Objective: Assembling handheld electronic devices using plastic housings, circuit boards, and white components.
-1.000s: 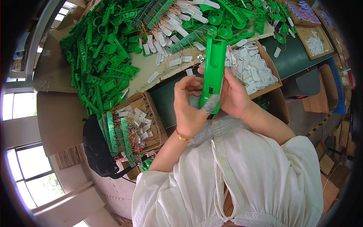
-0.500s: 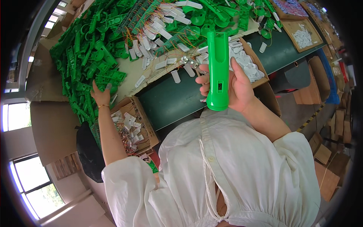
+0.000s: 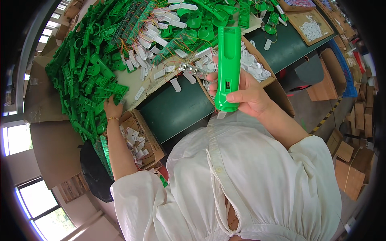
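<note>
A glossy green plastic flashlight housing [image 3: 228,72] stands nearly upright in front of me. It has a long recess in its upper part and a small dark rectangular slot lower down. My right hand [image 3: 249,94] is wrapped around it, thumb across the front near the wider lower end. At the left, my left hand [image 3: 113,108] reaches the edge of a heap of green plastic casings [image 3: 86,76]. Its fingers are bent against a green half-shell [image 3: 116,89] there, their tips partly hidden.
Green circuit boards [image 3: 140,22] and wired white strips [image 3: 150,36] lie across the heap. A cardboard box [image 3: 150,140] of white parts sits by my left forearm; another box [image 3: 277,80] with white pieces is behind my right hand. A wooden tray [image 3: 321,34] stands far right.
My left hand has shifted right along the heap's edge, and its spread fingers have drawn in. My right thumb has come down from beside the housing onto its front. The view has shifted slightly.
</note>
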{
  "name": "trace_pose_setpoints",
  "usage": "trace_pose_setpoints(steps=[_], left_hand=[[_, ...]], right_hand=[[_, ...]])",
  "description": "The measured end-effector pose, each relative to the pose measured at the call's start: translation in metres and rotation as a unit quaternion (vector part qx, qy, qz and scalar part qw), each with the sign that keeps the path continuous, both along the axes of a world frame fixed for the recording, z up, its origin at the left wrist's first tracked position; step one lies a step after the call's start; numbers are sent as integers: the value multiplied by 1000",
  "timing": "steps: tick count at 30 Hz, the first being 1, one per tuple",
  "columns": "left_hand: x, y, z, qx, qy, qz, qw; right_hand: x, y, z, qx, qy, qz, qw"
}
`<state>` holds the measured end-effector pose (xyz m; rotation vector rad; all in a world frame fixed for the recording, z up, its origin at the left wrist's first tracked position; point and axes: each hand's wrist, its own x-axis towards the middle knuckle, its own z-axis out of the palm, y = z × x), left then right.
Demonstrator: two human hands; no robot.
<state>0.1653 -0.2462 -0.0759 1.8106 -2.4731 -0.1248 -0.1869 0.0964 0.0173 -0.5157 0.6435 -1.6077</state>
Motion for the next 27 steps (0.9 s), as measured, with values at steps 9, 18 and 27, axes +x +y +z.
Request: trace_pose_setpoints(steps=[9,18,27], left_hand=[[-3,9,5,16,-21,21,999],[-3,11,1,-8,-24,23,999],[-5,10,2,0,-13,29,999]], right_hand=[[1,2,-3,-46,-41,-25,998],[3,3,-1,-30,2,-40,999],[0,6,-2,-61,-47,-37,996]])
